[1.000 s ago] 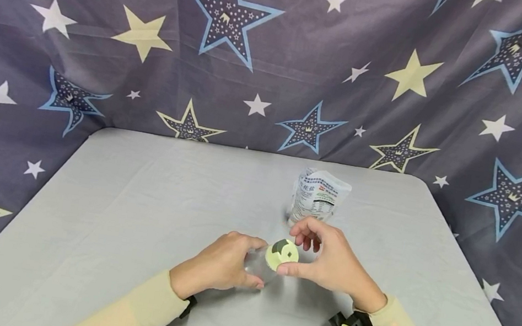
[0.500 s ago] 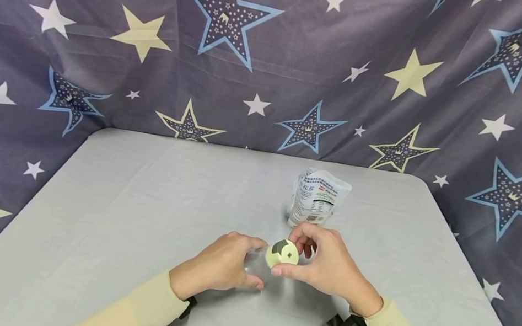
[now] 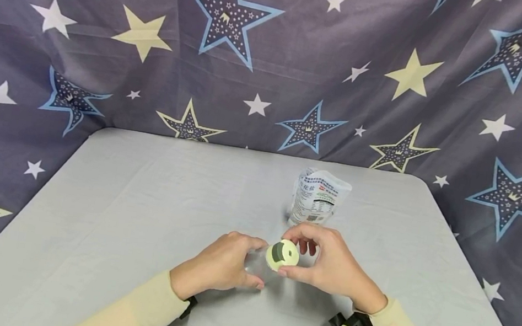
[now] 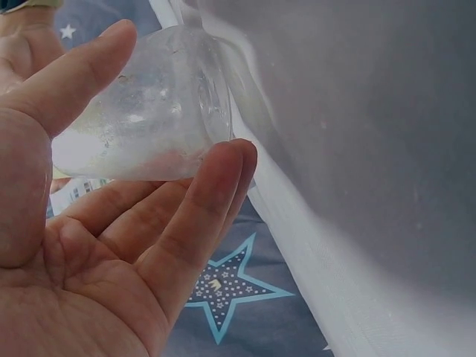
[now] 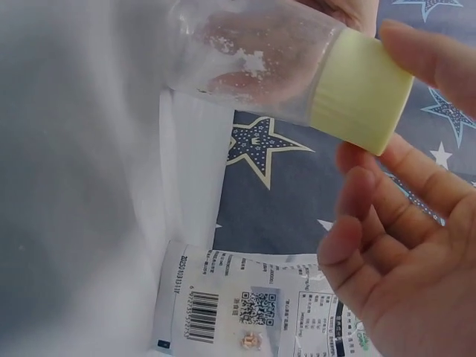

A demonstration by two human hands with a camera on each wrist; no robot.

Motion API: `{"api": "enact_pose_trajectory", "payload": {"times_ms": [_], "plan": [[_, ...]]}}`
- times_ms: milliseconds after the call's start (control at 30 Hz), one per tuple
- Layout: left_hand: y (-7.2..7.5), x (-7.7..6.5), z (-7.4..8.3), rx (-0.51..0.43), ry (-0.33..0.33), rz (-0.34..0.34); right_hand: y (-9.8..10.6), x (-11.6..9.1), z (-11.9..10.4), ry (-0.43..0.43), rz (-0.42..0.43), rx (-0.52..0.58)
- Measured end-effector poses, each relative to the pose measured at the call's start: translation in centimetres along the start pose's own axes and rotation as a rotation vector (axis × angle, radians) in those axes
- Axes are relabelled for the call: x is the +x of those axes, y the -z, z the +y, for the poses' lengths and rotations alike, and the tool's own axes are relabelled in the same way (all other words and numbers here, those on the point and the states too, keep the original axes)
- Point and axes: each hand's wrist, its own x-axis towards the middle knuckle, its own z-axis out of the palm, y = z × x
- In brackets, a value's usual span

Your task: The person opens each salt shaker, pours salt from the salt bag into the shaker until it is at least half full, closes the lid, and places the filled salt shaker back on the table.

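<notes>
A clear seasoning bottle [image 5: 245, 63] with white grains clinging inside is tilted over the table. My left hand [image 3: 219, 262] holds its transparent body, thumb on one side and fingers on the other. The pale yellow cap [image 3: 291, 256] has a dark green patch and a small hole on top. My right hand [image 3: 334, 265] pinches this cap between thumb and index finger; its other fingers curl below, off the cap. Beyond the right hand, a white printed pouch [image 3: 318, 196] stands upright. The right wrist view shows the pouch's barcode and QR code.
A pale grey cloth covers the table [image 3: 147, 186]. Behind and beside it hangs a dark curtain [image 3: 277, 48] patterned with stars. The pouch stands close behind the right hand's fingers.
My right hand's fingers have come in from beside the cap and now pinch it. The cap's dark patch has turned slightly. My left hand, the bottle body and the pouch stay in place.
</notes>
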Motion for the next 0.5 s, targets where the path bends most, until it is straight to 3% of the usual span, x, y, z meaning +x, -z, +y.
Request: {"api": "enact_pose_trajectory", "payload": {"times_ms": [500], "plan": [[-0.07,-0.05,-0.07,-0.015,-0.011,0.008,0.63,0.07,-0.16,0.083,-0.086,0.068]]}}
